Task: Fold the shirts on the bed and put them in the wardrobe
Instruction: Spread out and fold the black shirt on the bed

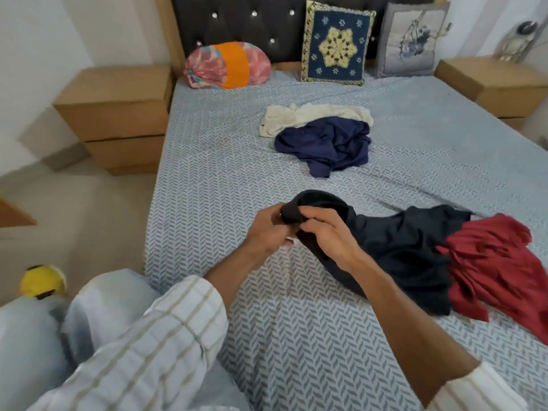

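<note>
Wooden bedside drawers (pixel 114 114) are standing at the upper left of the frame, beside the bed (pixel 237 292), and no wardrobe is showing anywhere; nothing folded is lying in sight either, so the task is looking barely begun.

Moving right, the left hand (pixel 264 232) is curling its fingers round a bunched end of the black shirt (pixel 397 250) just left of centre; the right hand (pixel 329 235) is pinching the same bunch from the other side, its fingers wrapped over the cloth, so both hands are grasping one garment, seemingly hunting for a collar or hem to open it out; the rest of that shirt is trailing crumpled across the sheet toward the lower right.

Above centre, the cream shirt (pixel 314 114) and the navy shirt (pixel 326 146) are lying in one rumpled heap, touching each other, well apart from the hands; neither is looking handled.

At the right edge, the red shirt (pixel 489 262) is sprawling unfolded, its near side lying against the black one.

By my reckoning four shirts are waiting: all still needing spreading, folding and carrying off; the black one is merely being picked up.
</note>
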